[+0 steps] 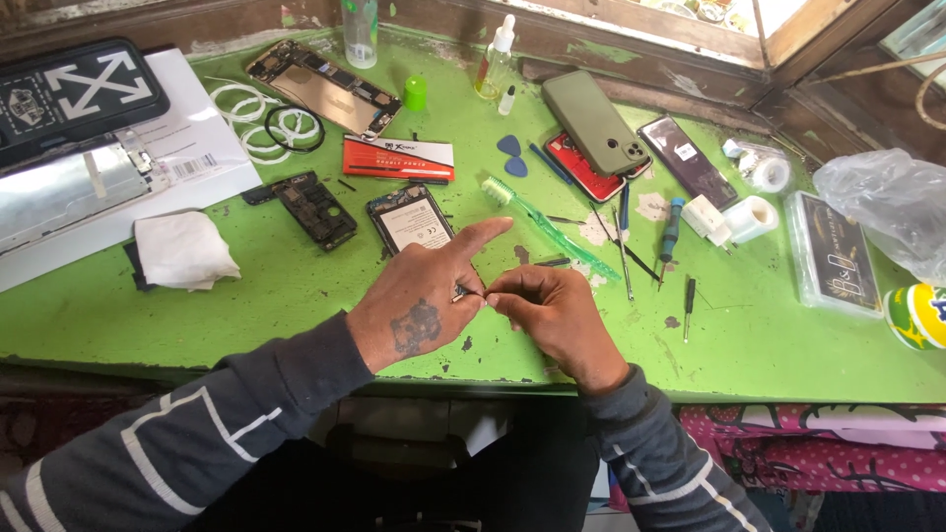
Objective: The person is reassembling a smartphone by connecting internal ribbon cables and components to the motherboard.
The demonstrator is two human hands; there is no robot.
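Green bench (296,296), fingers (471,292) pinching part (461,292)

Bare green table (296,305) left of hands; toothbrush (552,225), screwdrivers (680,266) crowd right.

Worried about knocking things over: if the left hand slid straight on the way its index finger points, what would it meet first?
Probably the green toothbrush: the left hand has its index finger aimed up and right at the brush's head. Depth is unclear, so it might pass above.
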